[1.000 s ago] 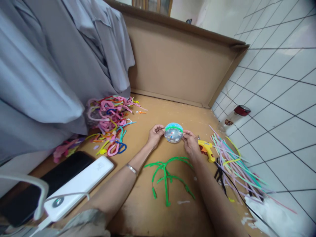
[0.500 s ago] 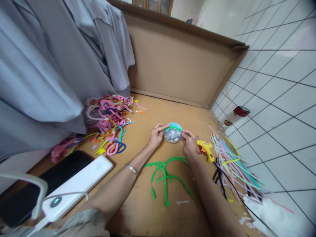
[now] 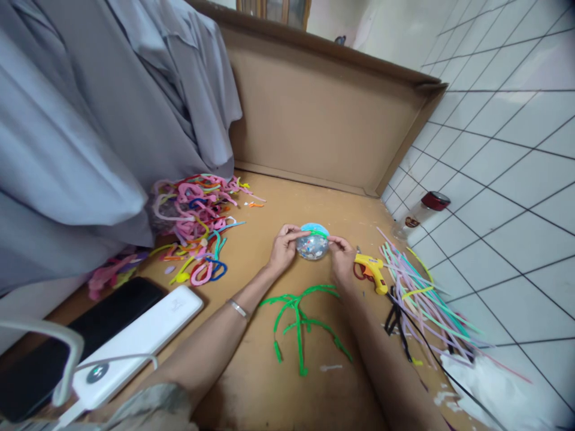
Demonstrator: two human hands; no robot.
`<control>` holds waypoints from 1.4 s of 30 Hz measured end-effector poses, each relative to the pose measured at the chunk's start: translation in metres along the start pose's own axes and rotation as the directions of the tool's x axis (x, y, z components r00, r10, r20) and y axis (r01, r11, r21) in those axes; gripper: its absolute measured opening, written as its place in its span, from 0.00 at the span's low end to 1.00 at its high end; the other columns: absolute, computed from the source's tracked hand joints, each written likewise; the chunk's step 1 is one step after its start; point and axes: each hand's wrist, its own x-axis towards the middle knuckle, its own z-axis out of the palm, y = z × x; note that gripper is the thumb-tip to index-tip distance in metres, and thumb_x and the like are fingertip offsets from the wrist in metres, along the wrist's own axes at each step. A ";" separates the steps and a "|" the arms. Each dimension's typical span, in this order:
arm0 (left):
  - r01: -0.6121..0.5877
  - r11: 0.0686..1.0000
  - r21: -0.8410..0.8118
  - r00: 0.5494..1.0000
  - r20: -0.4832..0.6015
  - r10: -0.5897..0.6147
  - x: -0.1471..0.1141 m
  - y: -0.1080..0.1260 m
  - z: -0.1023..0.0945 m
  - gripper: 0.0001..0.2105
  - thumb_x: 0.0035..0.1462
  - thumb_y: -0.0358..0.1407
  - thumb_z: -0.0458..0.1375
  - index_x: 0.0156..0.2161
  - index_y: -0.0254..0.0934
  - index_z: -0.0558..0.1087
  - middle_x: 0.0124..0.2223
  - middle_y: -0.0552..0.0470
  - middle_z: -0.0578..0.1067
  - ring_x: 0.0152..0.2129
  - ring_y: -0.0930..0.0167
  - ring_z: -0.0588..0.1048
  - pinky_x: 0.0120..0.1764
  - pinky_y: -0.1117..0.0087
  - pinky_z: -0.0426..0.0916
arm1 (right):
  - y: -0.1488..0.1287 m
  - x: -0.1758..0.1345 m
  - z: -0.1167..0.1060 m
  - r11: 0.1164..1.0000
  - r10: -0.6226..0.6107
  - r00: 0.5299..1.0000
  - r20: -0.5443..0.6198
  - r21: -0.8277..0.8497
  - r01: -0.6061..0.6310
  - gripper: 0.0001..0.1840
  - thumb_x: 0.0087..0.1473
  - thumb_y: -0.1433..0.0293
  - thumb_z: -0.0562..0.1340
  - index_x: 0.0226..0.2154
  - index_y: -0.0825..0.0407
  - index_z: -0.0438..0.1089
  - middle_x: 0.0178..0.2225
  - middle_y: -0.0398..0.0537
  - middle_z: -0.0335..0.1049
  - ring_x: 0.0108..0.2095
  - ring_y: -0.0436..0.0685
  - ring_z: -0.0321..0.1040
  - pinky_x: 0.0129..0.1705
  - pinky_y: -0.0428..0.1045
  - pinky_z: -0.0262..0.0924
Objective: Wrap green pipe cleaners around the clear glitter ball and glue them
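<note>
Between my two hands is a clear round ball (image 3: 313,246) with small coloured bits inside and a light blue top. A green pipe cleaner (image 3: 320,234) runs across it near the blue part. My left hand (image 3: 284,245) grips the ball's left side, its index finger stretched over the green strip. On the right side, my right hand (image 3: 342,252) pinches the green pipe cleaner's end against the ball. Nearer to me, between my forearms, a branching green pipe-cleaner shape (image 3: 298,323) lies on the table.
A yellow glue gun (image 3: 372,272) lies right of my right hand, beside pastel pipe cleaners (image 3: 415,299). Mixed pipe cleaners (image 3: 193,209) are heaped at left. Nearer are a white power bank (image 3: 139,341) and a black phone (image 3: 121,317). A red-lidded bottle (image 3: 422,214) stands by the tiles.
My left index finger has slid rightward over the green strip on the ball. The ball stays between my hands, and the view has shifted slightly.
</note>
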 end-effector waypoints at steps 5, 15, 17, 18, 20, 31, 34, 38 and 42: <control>-0.010 1.000 0.024 1.000 -0.005 0.010 -0.001 0.006 0.000 0.19 0.57 0.24 0.49 0.42 0.40 0.80 0.43 0.47 0.71 0.42 0.69 0.71 0.48 0.64 0.68 | 0.006 -0.001 0.000 0.992 -0.092 0.996 -0.023 -0.088 0.089 0.11 0.40 0.64 0.59 0.26 0.51 0.74 0.29 0.47 0.73 0.34 0.56 0.68 0.43 0.54 0.62; 0.047 0.999 0.005 0.996 -0.074 -0.047 0.001 0.005 0.002 0.13 0.59 0.29 0.51 0.42 0.37 0.78 0.41 0.47 0.75 0.39 0.69 0.74 0.44 0.66 0.70 | -0.005 0.000 0.001 1.000 -0.004 1.000 -0.009 -0.021 0.004 0.12 0.38 0.63 0.60 0.25 0.52 0.73 0.29 0.46 0.72 0.33 0.56 0.67 0.42 0.53 0.61; 0.052 0.999 0.012 0.996 -0.074 -0.051 0.001 0.006 0.002 0.14 0.58 0.28 0.51 0.42 0.38 0.78 0.40 0.48 0.75 0.39 0.69 0.74 0.44 0.66 0.70 | -0.008 0.001 -0.001 1.000 0.004 1.000 0.009 -0.027 -0.004 0.12 0.38 0.62 0.60 0.25 0.52 0.73 0.28 0.46 0.72 0.33 0.56 0.67 0.41 0.53 0.61; 0.056 0.998 0.015 0.996 -0.073 -0.055 0.001 0.006 0.002 0.14 0.58 0.27 0.51 0.42 0.38 0.78 0.40 0.48 0.76 0.39 0.69 0.74 0.44 0.66 0.70 | -0.009 0.001 -0.001 0.999 0.004 1.000 0.019 -0.036 -0.003 0.12 0.39 0.61 0.61 0.25 0.52 0.72 0.28 0.46 0.72 0.33 0.56 0.67 0.41 0.53 0.61; 0.066 0.998 0.015 0.995 -0.074 -0.064 0.001 0.008 0.002 0.15 0.57 0.27 0.51 0.41 0.38 0.79 0.40 0.49 0.75 0.39 0.70 0.74 0.44 0.66 0.70 | -0.010 0.002 -0.002 0.998 -0.003 1.000 0.030 -0.064 0.005 0.12 0.40 0.60 0.62 0.25 0.52 0.72 0.27 0.46 0.71 0.33 0.56 0.66 0.41 0.52 0.60; 0.157 0.987 -0.047 0.977 -0.138 -0.162 0.005 0.020 0.005 0.10 0.56 0.40 0.60 0.32 0.37 0.79 0.32 0.50 0.74 0.31 0.71 0.71 0.33 0.70 0.66 | -0.012 0.000 0.002 0.997 -0.003 1.000 0.025 -0.080 0.005 0.12 0.39 0.59 0.64 0.23 0.51 0.69 0.25 0.43 0.68 0.28 0.53 0.62 0.36 0.50 0.60; 0.184 0.982 -0.039 0.971 -0.146 -0.188 0.006 0.019 0.007 0.09 0.55 0.40 0.61 0.32 0.37 0.79 0.33 0.51 0.74 0.28 0.73 0.70 0.31 0.72 0.65 | -0.013 0.000 0.002 0.997 0.001 0.999 0.044 -0.082 0.002 0.12 0.40 0.59 0.64 0.23 0.51 0.69 0.24 0.42 0.68 0.27 0.52 0.62 0.35 0.50 0.60; 0.170 0.986 0.003 0.977 -0.132 -0.168 0.005 0.019 0.006 0.08 0.55 0.39 0.60 0.36 0.37 0.79 0.34 0.51 0.75 0.26 0.74 0.69 0.30 0.72 0.65 | -0.016 -0.001 0.001 0.995 0.009 0.998 0.057 -0.102 -0.003 0.14 0.40 0.58 0.65 0.23 0.51 0.68 0.24 0.42 0.66 0.27 0.52 0.61 0.35 0.50 0.59; 0.083 0.995 0.058 0.992 -0.096 -0.077 0.004 0.022 0.004 0.09 0.58 0.39 0.59 0.36 0.38 0.78 0.35 0.50 0.76 0.31 0.72 0.72 0.32 0.71 0.67 | -0.017 -0.002 0.001 0.988 -0.007 0.997 0.072 -0.152 0.018 0.16 0.38 0.56 0.66 0.24 0.51 0.67 0.25 0.42 0.66 0.28 0.52 0.61 0.34 0.49 0.58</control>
